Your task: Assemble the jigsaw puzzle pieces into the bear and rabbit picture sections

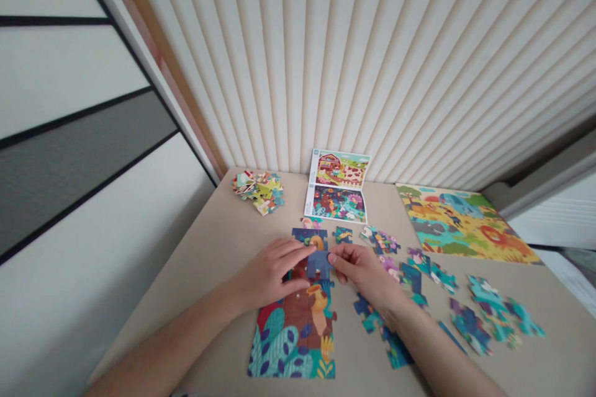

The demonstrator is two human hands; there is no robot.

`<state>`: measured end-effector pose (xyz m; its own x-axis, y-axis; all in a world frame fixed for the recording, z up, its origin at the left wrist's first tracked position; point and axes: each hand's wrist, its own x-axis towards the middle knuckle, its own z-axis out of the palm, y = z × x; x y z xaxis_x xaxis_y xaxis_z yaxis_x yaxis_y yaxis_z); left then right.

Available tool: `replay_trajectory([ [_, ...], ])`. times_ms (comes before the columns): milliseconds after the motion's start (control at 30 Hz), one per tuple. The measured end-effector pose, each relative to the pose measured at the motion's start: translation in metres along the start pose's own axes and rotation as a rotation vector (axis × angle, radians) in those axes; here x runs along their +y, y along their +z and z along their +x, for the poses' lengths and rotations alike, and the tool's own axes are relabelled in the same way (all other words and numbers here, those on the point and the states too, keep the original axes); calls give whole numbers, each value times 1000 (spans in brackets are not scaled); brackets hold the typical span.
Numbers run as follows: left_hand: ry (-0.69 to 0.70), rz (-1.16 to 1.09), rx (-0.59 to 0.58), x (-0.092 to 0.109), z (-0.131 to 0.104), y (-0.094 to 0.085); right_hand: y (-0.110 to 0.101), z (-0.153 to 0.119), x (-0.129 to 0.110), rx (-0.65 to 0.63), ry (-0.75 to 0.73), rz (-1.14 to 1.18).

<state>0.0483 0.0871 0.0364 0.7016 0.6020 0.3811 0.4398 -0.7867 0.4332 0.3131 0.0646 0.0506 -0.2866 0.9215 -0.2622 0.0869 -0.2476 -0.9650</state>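
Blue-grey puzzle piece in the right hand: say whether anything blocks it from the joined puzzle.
Nothing visible stands between the piece and the joined puzzle. The right hand holds the piece's right edge; the left hand lies to its left, over part of the puzzle. Whether piece and puzzle touch, I cannot tell.

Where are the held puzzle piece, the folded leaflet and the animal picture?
Held puzzle piece (319, 265), head view: blue-gray middle.
Folded leaflet (338, 187), head view: near the fold.
Animal picture (468, 224), head view: yellow middle.

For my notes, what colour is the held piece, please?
The piece looks greyish blue, as the head view shows.
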Motion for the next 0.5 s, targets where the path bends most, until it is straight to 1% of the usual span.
replay_trajectory([
  [100, -30, -10, 3, 5, 0, 1, 5, -2, 1, -4, 9, -9],
  [167, -62, -22, -10, 1, -1, -4, 7, -3, 1, 9, 6, -39],
  [200, -91, -25, -14, -4, -2, -9, 8, -3, 2, 38, -10, -60],
  [267, -174, -17, 6, -20, -6, -21, 6, -6, 3, 142, -71, -106],
  [367, -284, 11, 59, -53, -14, -38, -3, -12, 10, 305, -165, -165],
  [433, -322, 15, 60, -72, -19, -42, -10, -17, 16, 351, -183, -213],
  [500, -337, 15, 45, -83, -21, -41, -15, -22, 22, 368, -191, -290],
])
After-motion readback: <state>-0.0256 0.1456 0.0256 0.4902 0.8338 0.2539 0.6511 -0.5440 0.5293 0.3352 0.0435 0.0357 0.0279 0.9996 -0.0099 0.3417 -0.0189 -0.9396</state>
